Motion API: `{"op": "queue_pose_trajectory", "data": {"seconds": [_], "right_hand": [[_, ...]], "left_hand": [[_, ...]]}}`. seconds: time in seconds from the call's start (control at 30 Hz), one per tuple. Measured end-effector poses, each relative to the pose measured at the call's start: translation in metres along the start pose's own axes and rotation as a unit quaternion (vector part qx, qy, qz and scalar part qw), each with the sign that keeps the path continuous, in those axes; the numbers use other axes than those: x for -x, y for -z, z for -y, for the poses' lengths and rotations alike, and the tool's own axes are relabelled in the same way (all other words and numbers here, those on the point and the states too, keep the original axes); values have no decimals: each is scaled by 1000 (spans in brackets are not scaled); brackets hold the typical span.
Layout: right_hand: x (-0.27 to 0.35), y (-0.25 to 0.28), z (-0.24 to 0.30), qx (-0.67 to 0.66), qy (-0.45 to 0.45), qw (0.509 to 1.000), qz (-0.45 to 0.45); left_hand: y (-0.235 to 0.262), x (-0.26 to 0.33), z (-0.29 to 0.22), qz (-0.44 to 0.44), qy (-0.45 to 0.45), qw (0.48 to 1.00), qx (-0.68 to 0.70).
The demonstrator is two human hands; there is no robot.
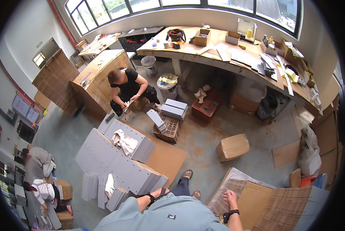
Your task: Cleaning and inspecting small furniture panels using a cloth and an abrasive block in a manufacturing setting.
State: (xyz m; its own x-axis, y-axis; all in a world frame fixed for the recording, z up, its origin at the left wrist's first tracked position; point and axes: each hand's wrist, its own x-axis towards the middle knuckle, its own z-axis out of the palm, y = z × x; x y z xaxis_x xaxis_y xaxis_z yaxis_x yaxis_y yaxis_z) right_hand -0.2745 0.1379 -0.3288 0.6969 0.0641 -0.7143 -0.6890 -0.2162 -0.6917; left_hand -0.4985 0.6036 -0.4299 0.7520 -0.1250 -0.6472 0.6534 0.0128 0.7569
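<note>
From the head camera, the person stands over a workshop floor, feet in sandals. The left hand reaches down toward the near end of the stack of grey panels leaning in rows on a cardboard sheet; its fingers look loosely curled and hold nothing that I can make out. The right hand rests open and flat on the brown perforated sheets piled at the lower right, gripping nothing. A white rag lies on the panels.

Judging by this, the step in hand is reaching for a panel; the next move calls for closing the left fingers on the nearest panel's edge.

Farther off, a seated co-worker handles a part beside a brown crate, and a cardboard box stands apart.
</note>
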Motion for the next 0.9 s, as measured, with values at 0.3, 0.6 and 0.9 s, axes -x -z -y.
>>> {"op": "queue_pose_trajectory", "data": {"seconds": [0.3, 0.6, 0.9], "right_hand": [[43, 16, -113, -30, -73, 996, -47], [28, -21, -141, -8, -44, 999, 20], [18, -22, -88, 51, -11, 998, 18]], "left_hand": [[0, 26, -23, 11, 44, 996, -80], [20, -7, 7, 5, 60, 970, -233], [35, -47, 36, 14, -24, 978, -206]]}}
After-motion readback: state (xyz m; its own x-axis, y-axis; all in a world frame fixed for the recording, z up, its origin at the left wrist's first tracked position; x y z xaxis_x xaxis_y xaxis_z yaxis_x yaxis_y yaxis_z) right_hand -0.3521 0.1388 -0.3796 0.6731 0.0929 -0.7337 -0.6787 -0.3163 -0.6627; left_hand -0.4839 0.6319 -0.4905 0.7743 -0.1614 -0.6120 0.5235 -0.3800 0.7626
